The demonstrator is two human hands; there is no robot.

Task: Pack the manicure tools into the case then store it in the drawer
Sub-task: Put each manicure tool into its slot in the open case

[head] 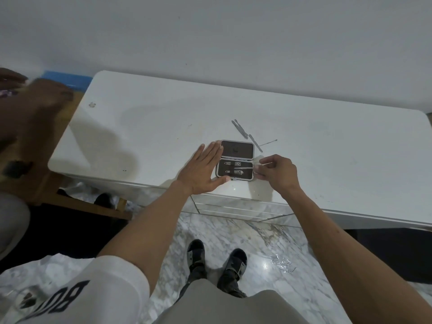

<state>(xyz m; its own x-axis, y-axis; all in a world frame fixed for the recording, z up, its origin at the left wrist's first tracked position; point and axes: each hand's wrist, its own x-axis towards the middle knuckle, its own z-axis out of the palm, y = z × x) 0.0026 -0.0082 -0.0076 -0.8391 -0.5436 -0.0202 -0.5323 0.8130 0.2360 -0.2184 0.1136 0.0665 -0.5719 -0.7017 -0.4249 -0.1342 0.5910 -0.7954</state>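
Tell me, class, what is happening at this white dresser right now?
A person stands at the white dresser top packing a small dark manicure case, which lies open. The left hand lies flat against the case's left edge, steadying it. The right hand slides a thin metal tool into the lower half, where two nail clippers already sit. Several slim metal tools still lie loose behind the case.

The person wears a white short sleeve (98,284) with bold black lettering at 7 o'clock, grey trousers (224,309) at 6 o'clock, and 2 dark strapped sandals (217,260). Both forearms are bare.
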